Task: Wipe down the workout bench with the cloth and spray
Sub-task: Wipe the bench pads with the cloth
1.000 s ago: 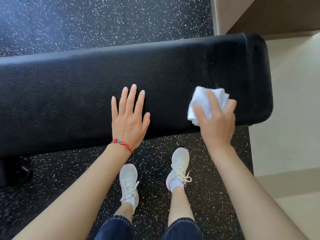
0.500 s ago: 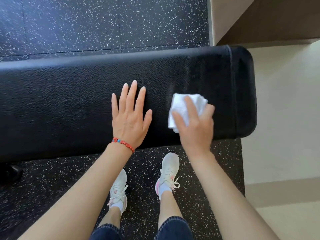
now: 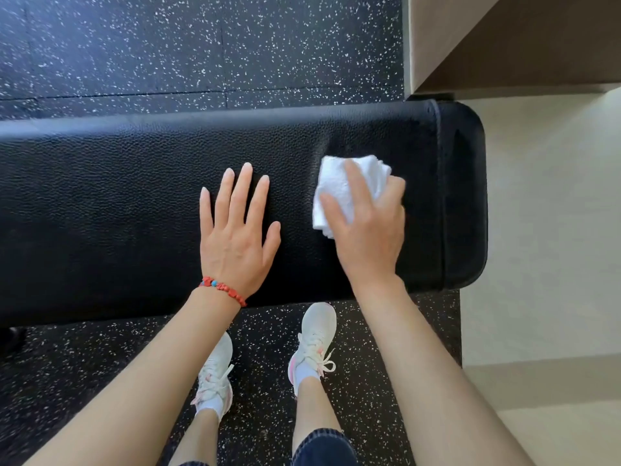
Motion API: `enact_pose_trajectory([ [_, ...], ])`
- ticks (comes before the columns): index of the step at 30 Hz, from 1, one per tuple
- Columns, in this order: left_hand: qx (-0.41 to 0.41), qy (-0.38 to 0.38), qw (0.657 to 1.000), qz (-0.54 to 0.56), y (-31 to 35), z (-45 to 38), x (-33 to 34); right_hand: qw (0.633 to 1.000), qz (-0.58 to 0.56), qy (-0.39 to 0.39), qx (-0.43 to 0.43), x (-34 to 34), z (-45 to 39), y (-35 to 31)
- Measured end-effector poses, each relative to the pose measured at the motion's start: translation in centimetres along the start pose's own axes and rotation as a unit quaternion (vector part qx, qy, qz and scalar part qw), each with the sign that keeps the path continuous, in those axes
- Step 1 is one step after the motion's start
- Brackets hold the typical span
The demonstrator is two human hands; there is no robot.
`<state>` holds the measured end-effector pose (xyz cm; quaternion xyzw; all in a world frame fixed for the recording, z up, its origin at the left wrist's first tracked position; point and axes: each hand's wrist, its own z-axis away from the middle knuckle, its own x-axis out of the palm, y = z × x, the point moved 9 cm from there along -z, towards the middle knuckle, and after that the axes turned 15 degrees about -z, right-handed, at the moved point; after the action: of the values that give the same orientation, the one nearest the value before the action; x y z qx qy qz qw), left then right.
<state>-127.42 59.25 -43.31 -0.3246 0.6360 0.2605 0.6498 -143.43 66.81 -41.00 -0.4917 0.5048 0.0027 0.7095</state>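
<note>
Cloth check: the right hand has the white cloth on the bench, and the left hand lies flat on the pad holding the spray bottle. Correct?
One error. The left hand holds nothing: the head view shows it flat on the bench, empty. No spray bottle is in view. The right hand does have the cloth on the bench.
</note>
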Motion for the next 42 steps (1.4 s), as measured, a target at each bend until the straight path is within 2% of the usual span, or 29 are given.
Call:
enact_pose_trajectory([
  [4,-0.005,0.014,1.000,-0.003,0.1,-0.5,-0.4,0.994,0.053,-0.031,-0.088,-0.3,-1.4,-0.2],
  [9,-0.007,0.008,1.000,0.018,1.6,-3.2,-0.7,0.995,0.018,0.054,0.086,-4.7,-5.7,4.9],
  [11,-0.005,-0.002,1.000,0.023,2.1,-4.0,-0.4,0.995,0.000,0.057,0.085,-4.2,-5.9,4.4],
  [14,-0.005,-0.010,1.000,0.010,2.3,-4.0,0.0,0.999,-0.009,0.001,0.035,-1.8,-6.1,2.2],
  [16,-0.003,-0.010,1.000,0.007,2.3,-3.9,0.0,0.999,0.010,-0.032,-0.009,-1.2,-6.6,1.3],
  [18,-0.006,-0.010,1.000,0.007,2.3,-4.0,0.0,0.998,0.040,-0.031,-0.038,-2.3,-7.2,1.6],
  [22,-0.038,-0.009,0.999,0.038,3.3,-4.1,-1.1,0.996,0.049,0.007,0.075,-6.5,-7.6,6.3],
  [24,-0.023,-0.002,0.999,0.049,5.2,-4.4,-1.8,0.994,0.043,0.014,0.100,-7.7,-6.6,7.6],
  [29,0.032,-0.016,0.998,0.048,9.7,-4.9,-1.6,0.991,0.018,0.017,0.133,-8.6,-2.8,9.2],
  [32,0.050,-0.015,0.998,0.018,10.2,-4.7,-0.9,0.991,0.007,0.019,0.136,-8.3,-4.7,9.2],
  [37,0.050,0.002,0.999,0.008,10.2,-4.6,-0.8,0.991,-0.010,0.029,0.130,-7.3,-9.5,8.8],
  [42,0.051,-0.003,0.999,0.014,10.1,-4.5,-0.7,0.989,-0.013,0.061,0.135,-8.8,-6.0,10.1],
])
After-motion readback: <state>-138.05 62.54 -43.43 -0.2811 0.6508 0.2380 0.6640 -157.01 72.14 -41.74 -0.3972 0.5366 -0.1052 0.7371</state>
